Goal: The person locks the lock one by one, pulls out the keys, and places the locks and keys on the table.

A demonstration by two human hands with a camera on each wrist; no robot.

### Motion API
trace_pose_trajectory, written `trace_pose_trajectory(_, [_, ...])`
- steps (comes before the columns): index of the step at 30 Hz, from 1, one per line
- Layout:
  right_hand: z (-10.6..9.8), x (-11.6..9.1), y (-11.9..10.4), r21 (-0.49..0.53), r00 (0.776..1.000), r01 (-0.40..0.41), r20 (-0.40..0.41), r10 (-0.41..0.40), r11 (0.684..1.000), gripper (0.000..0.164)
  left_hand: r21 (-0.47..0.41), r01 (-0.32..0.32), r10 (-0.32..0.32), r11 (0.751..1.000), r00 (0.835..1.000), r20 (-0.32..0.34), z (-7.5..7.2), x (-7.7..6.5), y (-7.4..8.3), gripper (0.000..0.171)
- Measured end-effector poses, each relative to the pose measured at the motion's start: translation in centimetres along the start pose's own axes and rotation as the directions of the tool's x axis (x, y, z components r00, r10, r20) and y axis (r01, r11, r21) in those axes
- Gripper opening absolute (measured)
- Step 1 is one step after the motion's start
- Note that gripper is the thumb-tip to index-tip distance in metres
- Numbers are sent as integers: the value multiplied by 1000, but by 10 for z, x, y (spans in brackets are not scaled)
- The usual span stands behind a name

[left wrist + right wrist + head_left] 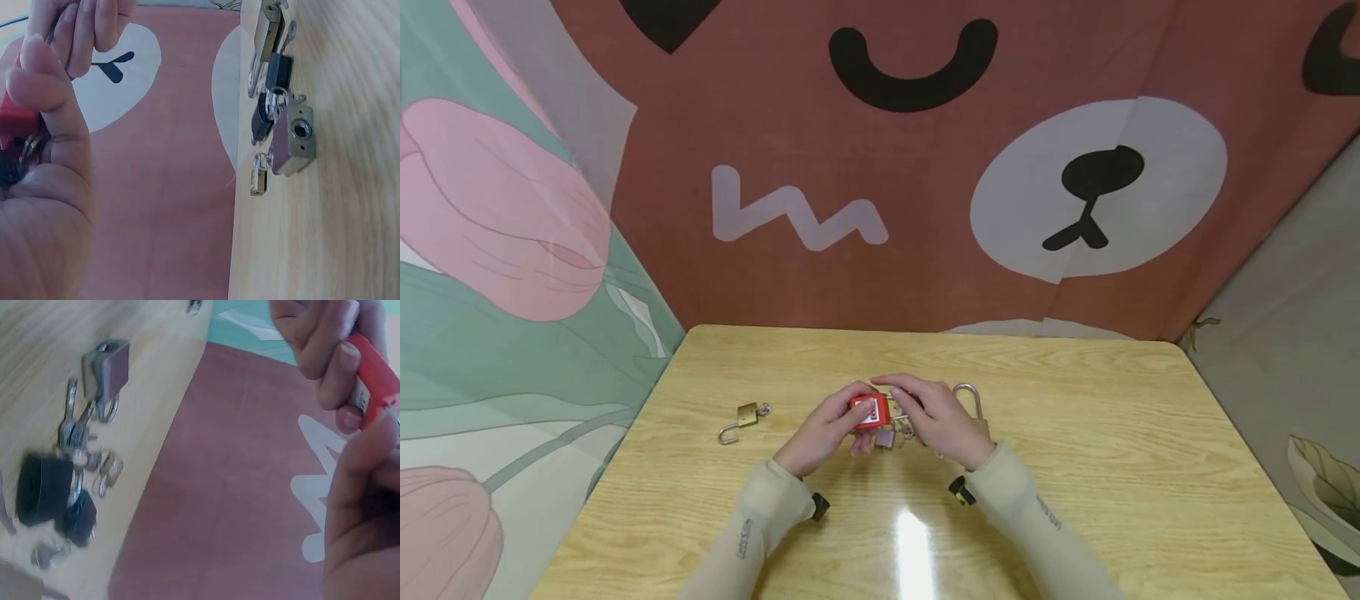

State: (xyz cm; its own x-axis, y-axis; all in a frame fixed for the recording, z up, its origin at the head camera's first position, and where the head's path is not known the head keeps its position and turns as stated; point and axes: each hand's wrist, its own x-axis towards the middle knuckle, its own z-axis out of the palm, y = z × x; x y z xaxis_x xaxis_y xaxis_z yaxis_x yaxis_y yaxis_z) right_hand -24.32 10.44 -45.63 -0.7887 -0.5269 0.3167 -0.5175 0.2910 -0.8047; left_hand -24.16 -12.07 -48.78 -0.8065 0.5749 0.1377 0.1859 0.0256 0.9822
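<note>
In the head view my left hand [826,427] grips a red padlock [882,408] with a white label, its thumb lying over the front. The padlock's metal shackle points toward my right hand [946,423], whose curled fingers and thumb hold it at that end; the exact grip is partly hidden. A ring and a dark piece [11,164] show by the left palm in the left wrist view. Just beneath the hands lies a small brass padlock with a purplish face [885,438], with keys beside it. The right wrist view shows the red body [374,369] between both hands.
A brass padlock [747,415] with its shackle swung out lies on the table [1112,467] to the left. Behind the right hand is a padlock with a tall shackle [967,388]. Black padlocks [45,487] and several keys [78,434] lie close together. A patterned cloth hangs behind.
</note>
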Motion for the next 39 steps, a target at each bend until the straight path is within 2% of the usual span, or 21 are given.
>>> trace_pose_trajectory(7, [7, 0, -2, -80, 992, 56, -104, -64, 995, 29, 15, -16, 17, 1000, 1000, -25, 4, -1, 4, 24])
trace_pose_trajectory(14, [17, -2, -5, -140, 978, 105, -167, -128, 985, 30, 118, -41, 45, 992, 998, -32, 15, 1, 10, 23])
trace_pose_trajectory(21, [16, -4, -2, -139, 970, 111, -201, -138, 984, 30, 99, -40, 46, 994, 997, -57, 20, 3, 10, 19])
trace_pose_trajectory(24, [15, -5, 0, -149, 978, 86, -174, -112, 985, 29, 93, -21, 26, 995, 998, -57, 20, 4, 8, 20])
trace_pose_trajectory(27, [14, -5, 4, -144, 988, 45, -137, -65, 989, 27, 100, 26, -19, 995, 998, -68, 20, 4, 8, 22])
trace_pose_trajectory(33, [11, -5, 10, -23, 998, -41, -53, 40, 999, 31, 100, 135, -123, 986, 985, -125, 20, 3, 10, 31])
trace_pose_trajectory(36, [8, -5, 10, 55, 996, -80, -41, 82, 995, 35, 59, 136, -128, 989, 985, -118, 21, 3, 11, 35])
trace_pose_trajectory(39, [2, -5, 9, 96, 991, -107, -72, 114, 990, 35, 75, 94, -87, 993, 992, -95, 20, 3, 11, 35])
